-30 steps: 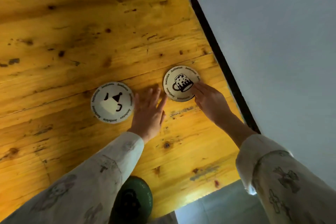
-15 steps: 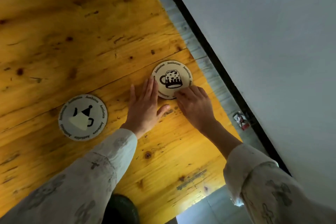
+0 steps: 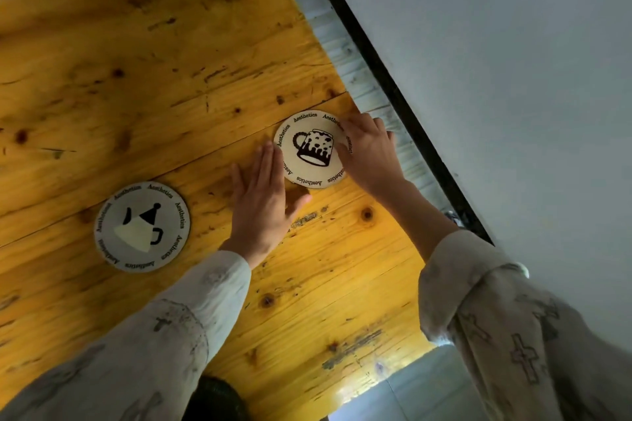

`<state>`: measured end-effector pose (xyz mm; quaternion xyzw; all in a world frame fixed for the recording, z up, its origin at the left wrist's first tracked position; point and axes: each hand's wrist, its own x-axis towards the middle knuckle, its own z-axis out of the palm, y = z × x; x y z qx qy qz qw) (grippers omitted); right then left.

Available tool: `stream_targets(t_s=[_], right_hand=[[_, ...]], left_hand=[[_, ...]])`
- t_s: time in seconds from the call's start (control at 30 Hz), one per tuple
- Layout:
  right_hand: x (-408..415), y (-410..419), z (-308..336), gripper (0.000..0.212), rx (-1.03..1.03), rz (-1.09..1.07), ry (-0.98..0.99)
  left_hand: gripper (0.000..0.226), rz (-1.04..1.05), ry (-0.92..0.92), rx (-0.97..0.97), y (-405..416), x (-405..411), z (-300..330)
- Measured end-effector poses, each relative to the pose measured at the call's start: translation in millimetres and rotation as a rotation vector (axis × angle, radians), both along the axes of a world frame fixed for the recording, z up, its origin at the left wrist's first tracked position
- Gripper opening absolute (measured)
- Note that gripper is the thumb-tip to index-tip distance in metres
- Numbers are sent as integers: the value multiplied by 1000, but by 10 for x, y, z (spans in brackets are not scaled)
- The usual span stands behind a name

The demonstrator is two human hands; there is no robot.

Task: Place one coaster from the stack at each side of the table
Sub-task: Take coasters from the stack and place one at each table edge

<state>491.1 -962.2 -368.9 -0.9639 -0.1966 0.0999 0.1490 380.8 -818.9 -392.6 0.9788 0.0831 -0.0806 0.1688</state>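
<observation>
A mug-print coaster (image 3: pixel 313 149) is being set between two hands near the table (image 3: pixel 136 79) edge: left hand (image 3: pixel 261 205) flat, fingers extended, right hand (image 3: pixel 367 152) pressing its rim. Letting go appears due next.

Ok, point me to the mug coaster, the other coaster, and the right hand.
mug coaster (image 3: pixel 309 149): head view, on the printed mug at its centre.
other coaster (image 3: pixel 142 227): head view, on the pale cup drawing in the middle.
right hand (image 3: pixel 367 154): head view, on the back of the hand.
</observation>
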Motion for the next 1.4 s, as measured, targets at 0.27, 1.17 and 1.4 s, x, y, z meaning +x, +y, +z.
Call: stream_targets(t_s=[0.27,1.17,1.4], right_hand=[[-86,-35,-37,31,206,-142,45],[-111,-160,-126,56,12,14,-39],[-45,-158,-147,57,5,16,-42]], left_hand=[[75,-77,-12,-47,178,299,-4],[73,-33,-78,-93,188,516,-69],[72,-11,-37,-80,158,572,-74]])
